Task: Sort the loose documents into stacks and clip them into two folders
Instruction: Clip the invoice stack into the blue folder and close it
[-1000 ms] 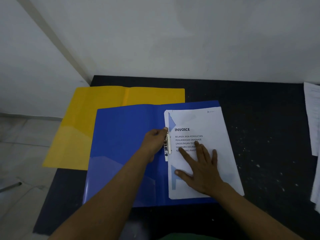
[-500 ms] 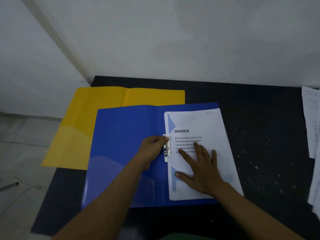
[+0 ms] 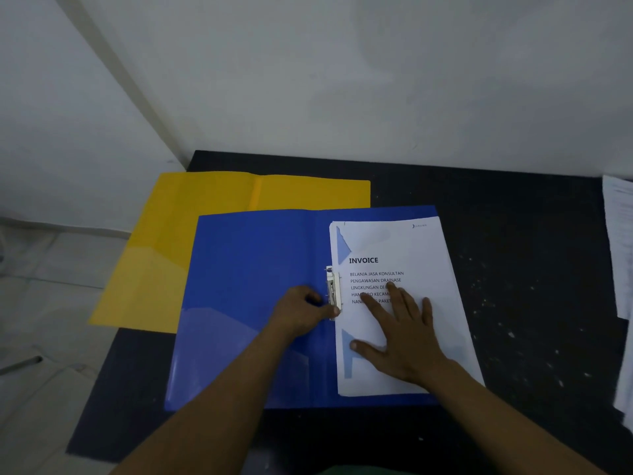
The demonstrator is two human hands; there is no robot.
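Blue folder [image 3: 253,286] lies open on dark counter [image 3: 513,269], overlapping open yellow folder [image 3: 191,241] behind-left. Invoice stack [image 3: 411,248] sits on blue folder's right half, left edge at clip [image 3: 334,289] by spine. Left hand [image 3: 301,311], fingers curled, grips clip's lower end. Right hand [image 3: 400,334] flat, fingers spread, pressing stack. More papers [image 3: 616,234] at counter's right edge.

A dark table [image 3: 534,255], flecked with pale specks, is set against white walls [image 3: 342,80]; pale floor [image 3: 51,296] is seen at left.

Blue folder [image 3: 257,269] — left hand [image 3: 301,311] on clip [image 3: 334,291]
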